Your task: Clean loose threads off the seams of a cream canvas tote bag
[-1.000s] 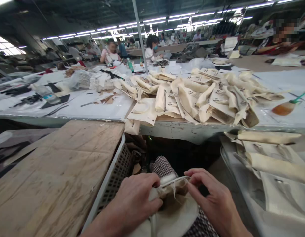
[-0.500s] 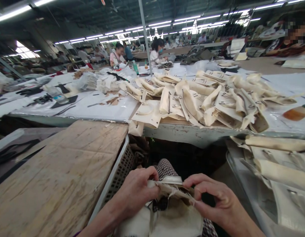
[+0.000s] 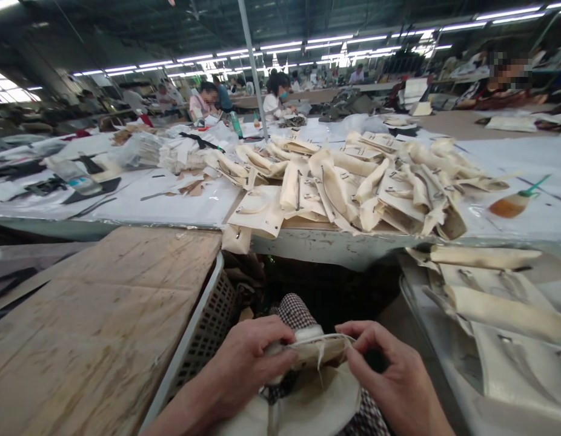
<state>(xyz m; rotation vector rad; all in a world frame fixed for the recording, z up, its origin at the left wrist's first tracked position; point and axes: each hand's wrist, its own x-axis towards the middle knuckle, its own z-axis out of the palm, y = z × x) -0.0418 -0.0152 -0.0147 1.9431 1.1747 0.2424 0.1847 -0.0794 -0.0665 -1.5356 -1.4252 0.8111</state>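
Note:
A cream bag piece (image 3: pixel 323 399) lies across my lap over checked cloth, its frayed upper edge raised. My left hand (image 3: pixel 257 357) pinches that edge at its left end, thumb toward me. At the right end, my right hand (image 3: pixel 383 363) grips the same edge between thumb and fingers. Loose white threads hang from the edge between both hands. Part of the piece's underside is hidden by my hands and forearms.
Ahead, cream bag pieces (image 3: pixel 344 181) are heaped on the table. More cream pieces (image 3: pixel 503 315) are stacked at right. A worn board (image 3: pixel 94 303) and plastic basket (image 3: pixel 203 327) stand at left. An amber glue bottle (image 3: pixel 510 204) lies on the table. Co-workers sit farther back.
The view has shifted slightly to the right. Both hands keep their hold, and the edge between them is now turned so more of its inner face shows.

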